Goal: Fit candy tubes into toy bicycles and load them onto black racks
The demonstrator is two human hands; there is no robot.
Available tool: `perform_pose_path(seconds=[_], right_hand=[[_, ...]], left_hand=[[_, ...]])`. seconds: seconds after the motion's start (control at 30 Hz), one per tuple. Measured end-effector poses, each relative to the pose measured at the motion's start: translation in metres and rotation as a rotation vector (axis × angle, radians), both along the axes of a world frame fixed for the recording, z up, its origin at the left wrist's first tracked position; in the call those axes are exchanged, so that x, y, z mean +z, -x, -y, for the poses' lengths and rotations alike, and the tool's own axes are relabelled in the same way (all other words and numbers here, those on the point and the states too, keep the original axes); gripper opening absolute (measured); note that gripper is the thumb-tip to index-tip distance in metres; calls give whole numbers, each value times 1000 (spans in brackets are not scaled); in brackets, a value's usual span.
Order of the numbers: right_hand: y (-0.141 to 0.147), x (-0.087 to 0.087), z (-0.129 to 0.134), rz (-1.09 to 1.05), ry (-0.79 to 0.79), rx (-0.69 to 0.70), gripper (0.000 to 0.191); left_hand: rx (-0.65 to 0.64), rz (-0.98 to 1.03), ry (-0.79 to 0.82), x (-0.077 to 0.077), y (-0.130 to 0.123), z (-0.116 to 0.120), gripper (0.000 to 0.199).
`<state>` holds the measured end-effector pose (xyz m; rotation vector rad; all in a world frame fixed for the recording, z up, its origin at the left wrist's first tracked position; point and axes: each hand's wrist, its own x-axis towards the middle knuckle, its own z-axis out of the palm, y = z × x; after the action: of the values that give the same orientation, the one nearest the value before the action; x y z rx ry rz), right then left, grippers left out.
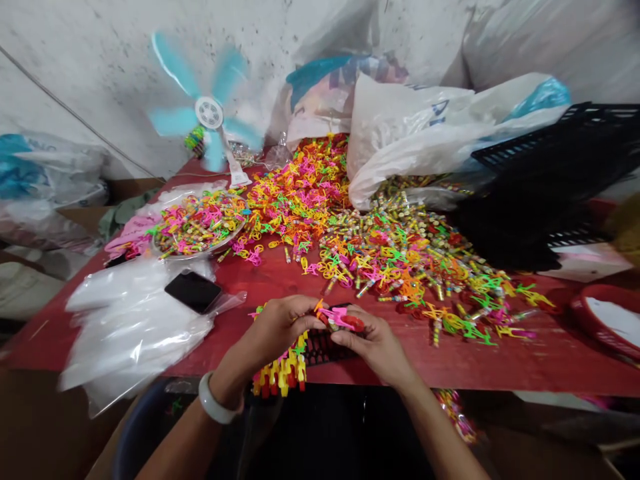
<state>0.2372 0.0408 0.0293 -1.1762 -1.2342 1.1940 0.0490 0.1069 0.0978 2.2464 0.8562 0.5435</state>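
Note:
Between my hands is a small pink and red plastic toy (341, 318), with a bit of orange at its left end. My left hand (283, 323) pinches the toy's left end, fingers closed. The right end is gripped between the thumb and fingers of my right hand (371, 339). Below them, a black plastic basket (327, 349) sits at the table's front edge. Yellow, red and green toys (281, 375) are bunched at its left side, partly behind my left hand and wrist.
A big heap of colourful toys (320, 193) covers the red table (240, 360) behind my hands. A full tray (200, 255), a phone (193, 291) and clear bags (135, 320) lie left. A fan (209, 113) spins behind. A red basin (590, 320) stands right.

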Motion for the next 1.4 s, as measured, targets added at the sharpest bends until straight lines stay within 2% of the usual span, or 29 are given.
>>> perform_pose_path(seconds=[0.1, 0.23, 0.37, 0.47, 0.53, 0.6, 0.7, 0.83, 0.9, 1.03, 1.1, 1.2, 1.27, 1.33, 1.4], right_hand=[[0, -4, 1, -35, 23, -20, 25], [8, 1, 2, -4, 13, -95, 23], [18, 0, -2, -18, 41, -100, 29], [23, -16, -9, 63, 17, -188, 25], [27, -31, -16, 148, -16, -266, 20], [32, -44, -24, 212, -26, -284, 16], [43, -52, -31, 263, -17, -228, 11], [53, -49, -29, 473, -102, -235, 12], [57, -46, -26, 640, -103, -227, 18], [58, -37, -28, 882, -8, -73, 20], [53, -31, -32, 923, 14, 9, 24], [39, -24, -41, 900, -12, 98, 26], [32, -20, -47, 880, -3, 25, 21], [29, -16, -57, 919, 73, -185, 14], [30, -13, -68, 1004, 190, -370, 18]], left_hand=[[-20, 14, -3, -1, 0, -1, 15], [36, -39, -154, -3, -6, -3, 16], [11, -101, -253, -8, -7, -7, 22], [-1, -165, -316, -18, -1, -11, 28], [27, -236, -374, -29, 5, -11, 30], [62, -296, -402, -39, 9, -10, 30], [107, -346, -381, -48, 10, -9, 34], [108, -391, -304, -45, 9, -8, 37], [84, -398, -299, -42, 7, -6, 47], [51, -394, -386, -38, 1, -1, 69], [76, -410, -408, -38, -2, 1, 62], [126, -439, -376, -36, -5, 2, 39], [141, -438, -359, -36, -7, 2, 31], [150, -429, -365, -36, -8, 2, 29], [169, -441, -376, -37, -9, 2, 27]])
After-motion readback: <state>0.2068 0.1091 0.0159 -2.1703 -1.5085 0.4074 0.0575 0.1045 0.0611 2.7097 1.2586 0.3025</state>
